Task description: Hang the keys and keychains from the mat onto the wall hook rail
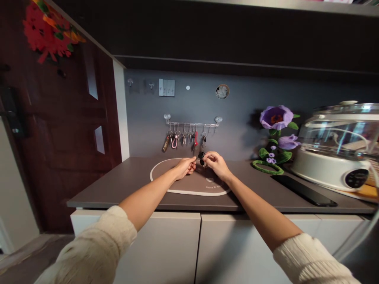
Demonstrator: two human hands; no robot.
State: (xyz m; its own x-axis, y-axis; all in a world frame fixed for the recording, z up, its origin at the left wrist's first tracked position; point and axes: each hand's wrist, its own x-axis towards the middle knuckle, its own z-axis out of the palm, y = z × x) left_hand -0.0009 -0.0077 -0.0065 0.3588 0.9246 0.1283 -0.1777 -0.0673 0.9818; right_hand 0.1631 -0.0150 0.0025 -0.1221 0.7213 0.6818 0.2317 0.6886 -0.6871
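Note:
Over a brown mat (177, 183) with a pale rim, my two hands meet close together. My right hand (217, 165) pinches a small bunch of keys (202, 156) with black parts. Beside it, my left hand (185, 169) is closed, thumb against curled fingers; whatever it may grip is hidden. Just above, a clear hook rail (192, 125) is stuck to the grey wall. Several key sets hang from it, among them one with a pink loop (174, 141), one with a red strap (196, 138) and, nearest my right hand, a dark set (204, 139).
Right of the mat stand a purple crocheted flower (276, 117), a black phone (304, 191) lying flat, and a white appliance with a clear cover (328, 157). A dark shelf (207, 35) overhangs the counter (118, 185). A brown door (65, 130) is at left.

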